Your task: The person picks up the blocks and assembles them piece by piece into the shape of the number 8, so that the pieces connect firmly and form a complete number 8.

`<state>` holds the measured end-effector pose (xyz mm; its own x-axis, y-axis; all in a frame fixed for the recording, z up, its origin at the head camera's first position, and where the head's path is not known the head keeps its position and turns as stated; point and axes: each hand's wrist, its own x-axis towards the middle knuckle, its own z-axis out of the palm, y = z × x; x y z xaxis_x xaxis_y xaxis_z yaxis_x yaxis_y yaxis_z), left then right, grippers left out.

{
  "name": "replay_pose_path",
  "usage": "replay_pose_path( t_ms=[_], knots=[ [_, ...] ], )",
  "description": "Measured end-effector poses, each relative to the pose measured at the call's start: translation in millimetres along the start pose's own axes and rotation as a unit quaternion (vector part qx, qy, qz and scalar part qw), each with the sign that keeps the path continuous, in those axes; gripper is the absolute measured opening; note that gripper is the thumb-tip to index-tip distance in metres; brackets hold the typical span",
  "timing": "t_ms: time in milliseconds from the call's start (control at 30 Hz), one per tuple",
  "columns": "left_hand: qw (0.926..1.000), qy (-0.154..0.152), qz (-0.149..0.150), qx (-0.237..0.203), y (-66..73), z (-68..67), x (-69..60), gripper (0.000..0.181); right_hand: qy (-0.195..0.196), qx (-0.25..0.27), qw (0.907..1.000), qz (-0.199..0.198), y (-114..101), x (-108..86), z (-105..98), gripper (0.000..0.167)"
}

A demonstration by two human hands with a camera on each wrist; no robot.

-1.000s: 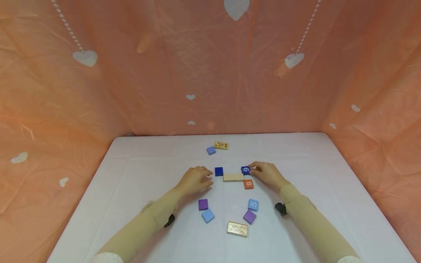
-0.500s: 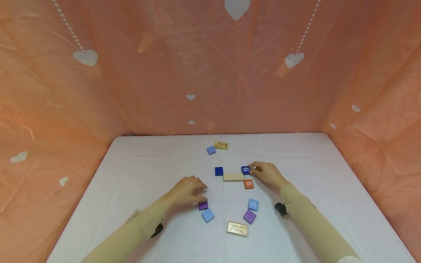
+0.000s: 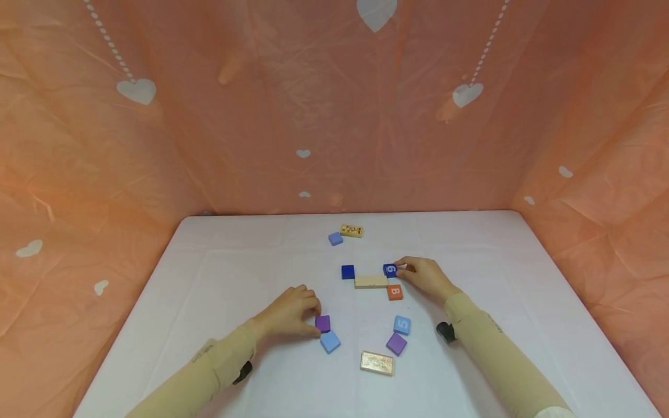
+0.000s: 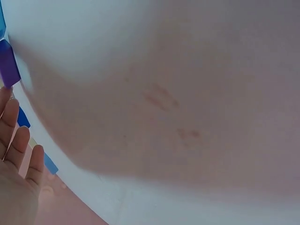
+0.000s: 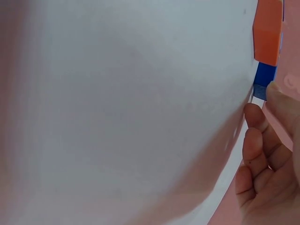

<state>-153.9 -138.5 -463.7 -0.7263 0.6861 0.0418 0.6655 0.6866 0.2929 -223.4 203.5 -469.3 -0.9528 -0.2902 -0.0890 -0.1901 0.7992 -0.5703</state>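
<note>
In the head view my left hand (image 3: 292, 310) is at a purple square tile (image 3: 323, 324), forefinger at its far left corner and thumb at its near left corner, pinching it. The left wrist view shows a fingertip against the purple tile (image 4: 8, 65); the thumb is hidden there. A light blue tile (image 3: 330, 342) lies just nearer. My right hand (image 3: 425, 276) pinches the right side of a dark blue tile (image 3: 389, 270) marked with a white digit, between thumb and forefinger. Beside that tile are a cream block (image 3: 370, 282) and an orange tile (image 3: 395, 292) marked B.
Left of the cream block sits a plain dark blue tile (image 3: 347, 271). Toward the front right lie a light blue tile marked 5 (image 3: 402, 325), a purple tile (image 3: 396, 344) and a gold block (image 3: 377, 363). Farther back are a yellow patterned block (image 3: 351, 231) and a blue tile (image 3: 335, 238).
My left hand has moved back from beside the plain dark blue tile, toward the near left, to the purple tile. My right hand stays on the numbered dark blue tile.
</note>
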Motion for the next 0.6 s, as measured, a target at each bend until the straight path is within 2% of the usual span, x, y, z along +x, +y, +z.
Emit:
replay_pose_path(
  t_ms=[333, 600],
  knots=[
    [0.9999, 0.006, -0.014, -0.001, -0.3, 0.3, 2.0, 0.029, -0.001, 0.004, 1.0, 0.008, -0.8, 0.1, -1.0, 0.031],
    [0.9999, 0.015, -0.001, 0.005, 0.6, 3.3, 9.2, 0.027, -0.001, 0.005, 1.0, 0.001, -1.8, 0.0, -1.2, 0.03]
  ],
)
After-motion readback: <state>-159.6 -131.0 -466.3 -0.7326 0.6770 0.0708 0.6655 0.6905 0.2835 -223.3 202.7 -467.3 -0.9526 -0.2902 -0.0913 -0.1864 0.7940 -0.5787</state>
